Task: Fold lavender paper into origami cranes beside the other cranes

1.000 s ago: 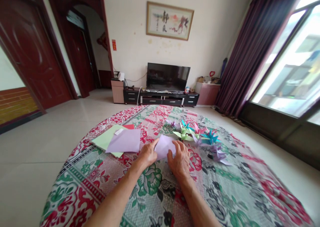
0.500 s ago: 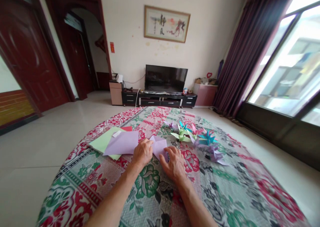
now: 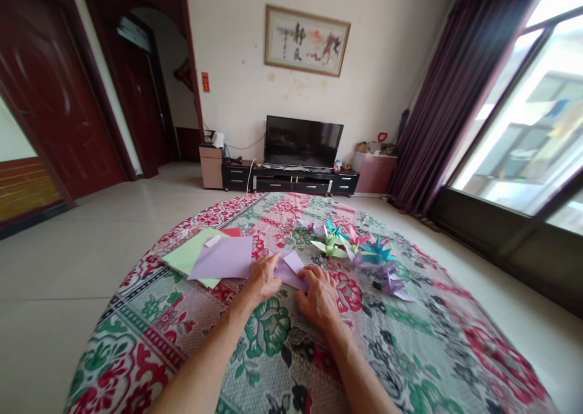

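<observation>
A folded sheet of light purple paper (image 3: pixel 288 271) lies on the tablecloth between my hands, one flap raised at its upper right. My left hand (image 3: pixel 264 278) has its fingers closed on the paper's left side. At the lower right edge, my right hand (image 3: pixel 319 294) curls its fingers and thumb on the same paper. Left of my left hand is a flat purple sheet (image 3: pixel 223 259), overlapping light green sheets (image 3: pixel 182 257) and a bit of red paper (image 3: pixel 232 232). A small white piece (image 3: pixel 213 241) rests on top.
Several folded paper cranes in green (image 3: pixel 328 247), blue (image 3: pixel 379 251), pink and purple (image 3: pixel 392 281) stand to the right on the round table's floral cloth (image 3: pixel 364 353). Beyond the table are a television (image 3: pixel 303 142) and a low black cabinet (image 3: pixel 291 182).
The folded purple paper has changed shape, with a flap now turned at its upper right. My left hand has shifted slightly and opened its curl a little; my right hand stays nearly in place.
</observation>
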The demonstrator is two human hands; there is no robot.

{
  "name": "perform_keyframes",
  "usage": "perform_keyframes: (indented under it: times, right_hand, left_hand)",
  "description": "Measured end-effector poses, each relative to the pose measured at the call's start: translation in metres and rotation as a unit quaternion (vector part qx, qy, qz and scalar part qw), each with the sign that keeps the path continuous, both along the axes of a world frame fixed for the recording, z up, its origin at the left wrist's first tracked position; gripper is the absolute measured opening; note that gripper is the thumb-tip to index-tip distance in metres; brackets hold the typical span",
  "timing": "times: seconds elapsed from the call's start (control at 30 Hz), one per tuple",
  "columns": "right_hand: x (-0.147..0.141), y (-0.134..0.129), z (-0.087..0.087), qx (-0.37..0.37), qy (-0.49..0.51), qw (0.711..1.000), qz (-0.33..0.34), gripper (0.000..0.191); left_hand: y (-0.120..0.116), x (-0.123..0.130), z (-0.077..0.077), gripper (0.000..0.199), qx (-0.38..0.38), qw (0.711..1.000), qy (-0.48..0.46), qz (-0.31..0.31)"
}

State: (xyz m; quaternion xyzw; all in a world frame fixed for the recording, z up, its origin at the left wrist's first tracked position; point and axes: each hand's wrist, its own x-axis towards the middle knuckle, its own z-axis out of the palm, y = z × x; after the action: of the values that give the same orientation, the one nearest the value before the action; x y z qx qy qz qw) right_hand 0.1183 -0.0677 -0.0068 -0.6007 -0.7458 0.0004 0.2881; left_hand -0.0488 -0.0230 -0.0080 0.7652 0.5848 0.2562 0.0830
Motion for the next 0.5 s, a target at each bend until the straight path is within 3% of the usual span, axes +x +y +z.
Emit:
perform_keyframes:
  times: [0.2, 0.4, 0.5]
  right_hand:
    - [0.001, 0.000, 0.001, 0.025, 0.033, 0.999, 0.001, 0.027]
    - [0.007, 0.008, -0.001, 0.039, 0.162, 0.986, 0.014, 0.032]
    - [0.013, 0.011, -0.002, 0.038, 0.206, 0.978, 0.019, 0.026]
  left_hand:
    - [-0.003, -0.007, 0.007, 0.029, -0.011, 0.999, -0.018, -0.040]
    - [-0.009, -0.017, 0.013, 0.030, 0.000, 0.983, -0.044, -0.181]
    - [-0.011, -0.018, 0.012, 0.025, -0.020, 0.978, -0.016, -0.209]
